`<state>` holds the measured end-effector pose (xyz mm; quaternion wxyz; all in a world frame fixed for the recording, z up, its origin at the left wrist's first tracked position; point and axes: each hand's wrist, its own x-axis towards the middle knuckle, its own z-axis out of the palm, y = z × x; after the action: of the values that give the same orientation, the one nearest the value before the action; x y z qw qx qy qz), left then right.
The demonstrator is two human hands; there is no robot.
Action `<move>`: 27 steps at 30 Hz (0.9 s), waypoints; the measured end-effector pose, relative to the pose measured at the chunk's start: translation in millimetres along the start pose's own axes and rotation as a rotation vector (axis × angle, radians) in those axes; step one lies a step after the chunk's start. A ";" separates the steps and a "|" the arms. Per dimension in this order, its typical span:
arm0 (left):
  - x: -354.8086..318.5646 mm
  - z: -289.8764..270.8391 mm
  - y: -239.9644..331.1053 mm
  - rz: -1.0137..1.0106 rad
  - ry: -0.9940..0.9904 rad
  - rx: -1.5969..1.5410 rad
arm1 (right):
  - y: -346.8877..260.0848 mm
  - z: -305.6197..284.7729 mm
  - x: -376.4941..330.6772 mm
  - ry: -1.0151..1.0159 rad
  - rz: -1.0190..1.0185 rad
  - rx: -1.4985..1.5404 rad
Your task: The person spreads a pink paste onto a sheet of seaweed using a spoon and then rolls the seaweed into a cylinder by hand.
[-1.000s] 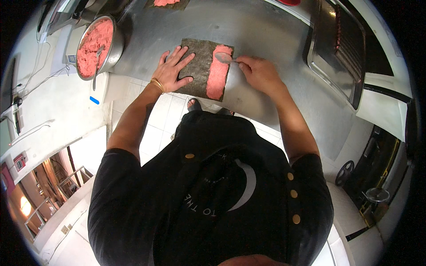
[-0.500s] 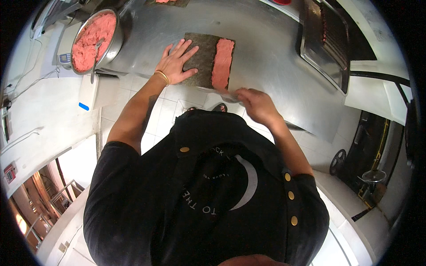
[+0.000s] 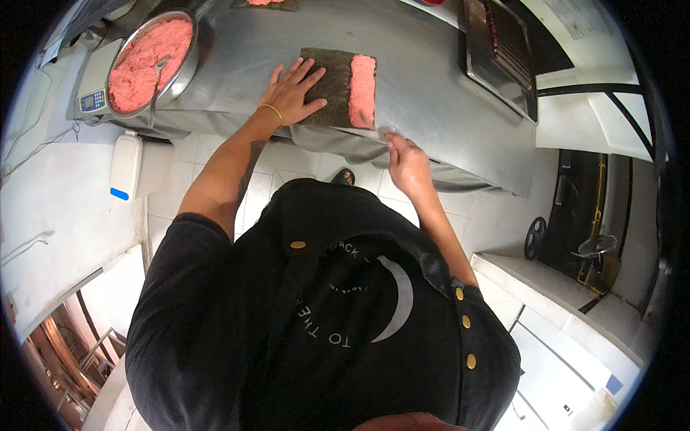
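Observation:
A dark seaweed sheet (image 3: 334,72) lies flat on the steel table before me. Along its right edge runs a strip of pink paste (image 3: 363,86), roughly spread from top to bottom. My left hand (image 3: 291,93) rests with spread fingers over the sheet's left side, palm down. Just beyond the lower right corner, my right hand (image 3: 410,161) is closed around a thin utensil (image 3: 387,134). Motion blurs the utensil, and its exact kind is unclear; its tip is near the strip's lower end.
At the left a steel bowl (image 3: 188,72) of pink paste stands on a scale (image 3: 92,101), with a metal-handled utensil (image 3: 155,90) in it. Another seaweed sheet (image 3: 287,6) with paste lies at the far edge. A metal tray (image 3: 530,115) sits at the table's right.
My right hand has shifted a little and turned more upright, still by the strip's lower end. My left hand stays on the sheet. The whole view has shifted slightly.

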<state>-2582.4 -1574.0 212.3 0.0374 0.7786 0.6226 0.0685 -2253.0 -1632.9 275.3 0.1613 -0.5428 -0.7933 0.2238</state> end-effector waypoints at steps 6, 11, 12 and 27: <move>-0.4 -0.3 -0.7 -0.003 0.010 0.023 | -15.1 5.4 -4.1 -0.117 0.000 -0.020; -0.7 -0.7 -0.7 0.001 -0.002 0.001 | -22.9 14.1 -7.3 0.184 -0.022 -0.039; -1.0 -1.0 -0.7 -0.001 -0.013 0.002 | -23.1 15.6 -6.7 0.064 -0.016 -0.062; -2.4 0.2 -2.2 -0.008 0.026 -0.059 | -20.0 -5.2 -6.5 -0.015 -0.093 0.038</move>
<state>-2585.0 -1575.8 211.6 0.0526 0.7739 0.6237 0.0969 -2263.8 -1644.2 290.2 0.1761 -0.5003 -0.8145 0.2352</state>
